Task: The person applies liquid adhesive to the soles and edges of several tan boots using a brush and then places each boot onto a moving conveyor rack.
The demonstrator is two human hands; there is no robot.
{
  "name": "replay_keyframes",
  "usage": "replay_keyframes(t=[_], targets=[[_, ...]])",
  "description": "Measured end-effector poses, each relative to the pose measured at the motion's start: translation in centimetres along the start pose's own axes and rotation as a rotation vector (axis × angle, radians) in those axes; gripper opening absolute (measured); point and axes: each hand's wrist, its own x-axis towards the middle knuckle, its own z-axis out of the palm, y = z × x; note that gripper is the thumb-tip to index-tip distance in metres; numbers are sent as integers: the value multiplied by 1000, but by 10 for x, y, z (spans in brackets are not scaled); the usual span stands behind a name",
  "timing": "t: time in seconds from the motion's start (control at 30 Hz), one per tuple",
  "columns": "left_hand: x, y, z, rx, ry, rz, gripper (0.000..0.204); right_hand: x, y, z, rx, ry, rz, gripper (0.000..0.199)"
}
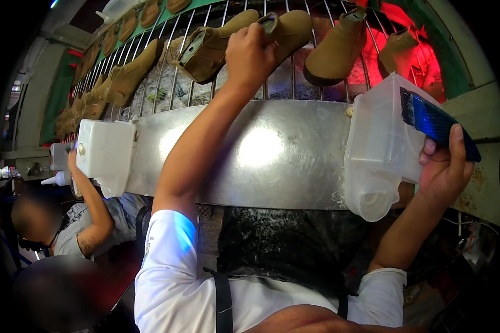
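My left hand (251, 55) reaches up over the metal plate to the rack, its fingers closed at the collar of a tan ankle boot (294, 30). Just left of that hand, another tan boot (201, 55) lies tilted with its opening facing me. Out on the right, my right hand (447, 164) grips a flat, dark blue piece with a textured face (436, 119); its exact kind does not show. That piece is held up beside the translucent plastic container (375, 144).
Boots (339, 50) line the rack of metal rods (293, 72), with red light at the far right. A shiny metal plate (228, 172) spans the front. A white container (106, 147) stands at its left end. Another person's arm (97, 213) is at the left.
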Motion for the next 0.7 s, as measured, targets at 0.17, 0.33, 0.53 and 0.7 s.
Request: replay_keyframes(t=[0.17,0.33,0.53,0.7], targets=[[27,12,44,-15,-33,42,37,2,0,3,-24,7,2,25],[39,24,66,27,-145,-19,51,3,1,6,-10,-40,2,26],[86,-34,44,-98,-7,-179,58,1,-4,9,-9,25,75,29],[103,-78,44,550,-890,-236,108,-2,-2,0,-29,39,88,29]])
